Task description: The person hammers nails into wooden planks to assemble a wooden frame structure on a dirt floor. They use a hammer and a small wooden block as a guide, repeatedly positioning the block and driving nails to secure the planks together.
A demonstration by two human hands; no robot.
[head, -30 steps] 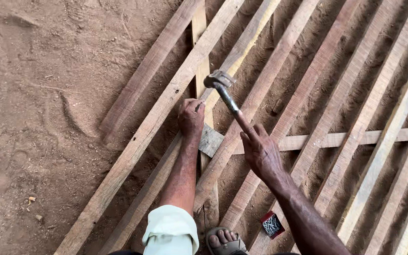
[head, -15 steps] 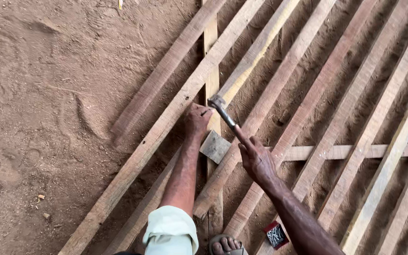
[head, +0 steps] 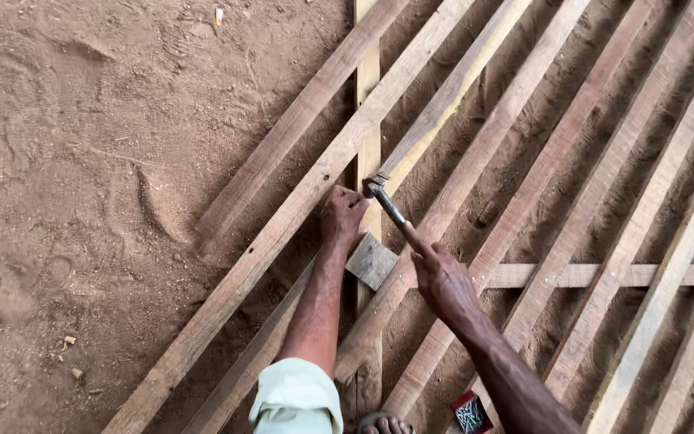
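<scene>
Item: reddish-brown packed dirt floor [head: 82,161], bare along the left edge, carrying a lattice of long pale wooden slats [head: 283,233] laid diagonally from lower left to upper right, crossed by one upright slat [head: 368,96] and one level slat [head: 596,276]. Left hand [head: 342,215], fingers pinched together, presses on the diagonal slat where it meets the upright one, just left of a small grey square wood block [head: 372,261]. Right hand [head: 442,280], clamped around the handle of a dark metal claw hammer [head: 385,201], holds its head beside the left fingertips; a small red box of nails [head: 470,413] lies at the floor's bottom edge.
</scene>
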